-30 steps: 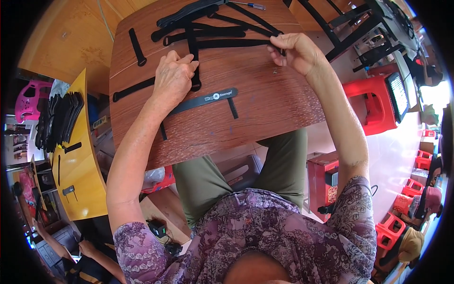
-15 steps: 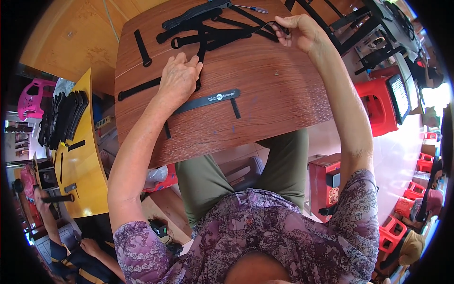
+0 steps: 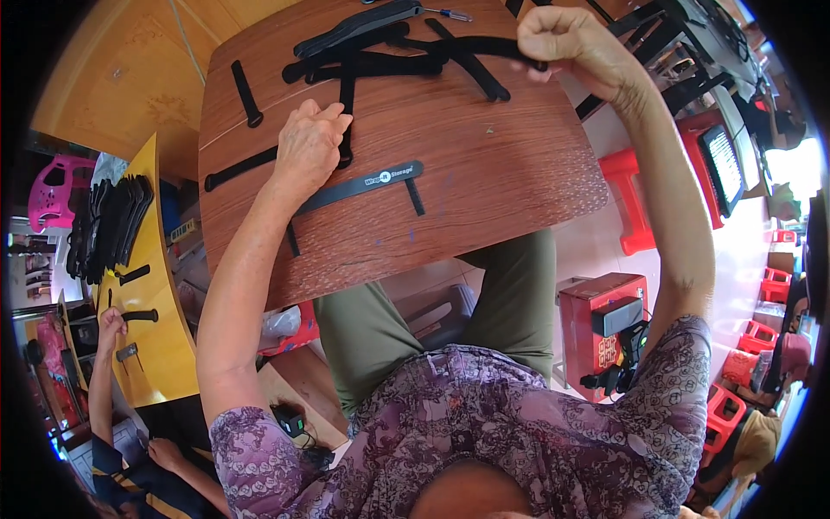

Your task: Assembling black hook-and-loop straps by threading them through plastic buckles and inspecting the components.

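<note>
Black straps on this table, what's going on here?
The person's right hand grips one end of a black strap, over the far right of the brown table. The left hand is at a second strap, its fingers' hold unclear. A grey strip lies nearer. At the yellow table, a co-worker's hand holds another strap.

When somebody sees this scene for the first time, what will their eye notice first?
Most likely the right hand, holding a black strap at the far right of the brown table. The left hand is over that table's left half. At far left, a black bundle on a yellow table stands out.
</note>
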Demonstrator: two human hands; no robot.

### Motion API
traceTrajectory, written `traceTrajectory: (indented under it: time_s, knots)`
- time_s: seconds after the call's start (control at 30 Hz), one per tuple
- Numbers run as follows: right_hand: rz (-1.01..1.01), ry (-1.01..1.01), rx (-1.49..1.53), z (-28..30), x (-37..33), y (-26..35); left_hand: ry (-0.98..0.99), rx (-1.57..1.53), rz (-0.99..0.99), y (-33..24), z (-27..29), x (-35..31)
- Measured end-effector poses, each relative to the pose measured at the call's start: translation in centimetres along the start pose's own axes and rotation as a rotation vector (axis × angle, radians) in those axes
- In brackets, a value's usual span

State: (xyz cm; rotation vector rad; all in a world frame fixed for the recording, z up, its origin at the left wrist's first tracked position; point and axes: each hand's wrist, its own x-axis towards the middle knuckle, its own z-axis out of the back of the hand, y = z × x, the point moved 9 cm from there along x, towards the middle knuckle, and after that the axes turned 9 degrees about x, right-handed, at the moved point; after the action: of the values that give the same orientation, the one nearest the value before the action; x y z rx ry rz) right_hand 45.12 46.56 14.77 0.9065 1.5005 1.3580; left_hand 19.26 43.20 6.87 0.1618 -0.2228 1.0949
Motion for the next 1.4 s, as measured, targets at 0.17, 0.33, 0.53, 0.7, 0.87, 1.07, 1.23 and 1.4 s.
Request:
traceTrajectory:
  time_s: [0.17, 0.33, 0.53, 0.7, 0.87, 1.07, 1.23, 1.4]
  knots:
    - [0.135, 0.119, -0.065, -1.0, 1.3, -1.7, 0.018, 0.092, -0.035, -1.1, 0.8, 1.7]
    - [0.079, 0.008, 0.039, -0.6, 2.0, -3.2, -0.162, 0.174, -0.151, -5.1, 2.8, 4.5]
    - [0.077, -0.021, 0.155, -0.6, 2.2, -3.8, -0.039, 0.222, -0.256, -7.7, -1.2, 8.6]
    - [0.039, -0.024, 0.191, 0.6, 1.7, -4.7, 0.179, 0.211, -0.218, -6.9, -4.6, 9.9]
    - [0.134, -0.239, 0.415, 3.7, 1.1, -3.1, 0.048, 0.201, -0.204, -6.6, -4.9, 9.8]
    - [0.081, -0.317, 0.569, 3.7, 0.7, -4.2, 0.129, 0.209, -0.192, -6.3, -5.2, 9.8]
    - [0.108, -0.157, 0.684, 1.3, -0.2, -4.3, 0.244, 0.242, -0.181, -6.4, -5.6, 9.8]
    - [0.166, -0.123, 0.662, -0.8, -0.7, -2.7, 0.138, 0.209, -0.172, -6.4, -5.5, 9.8]
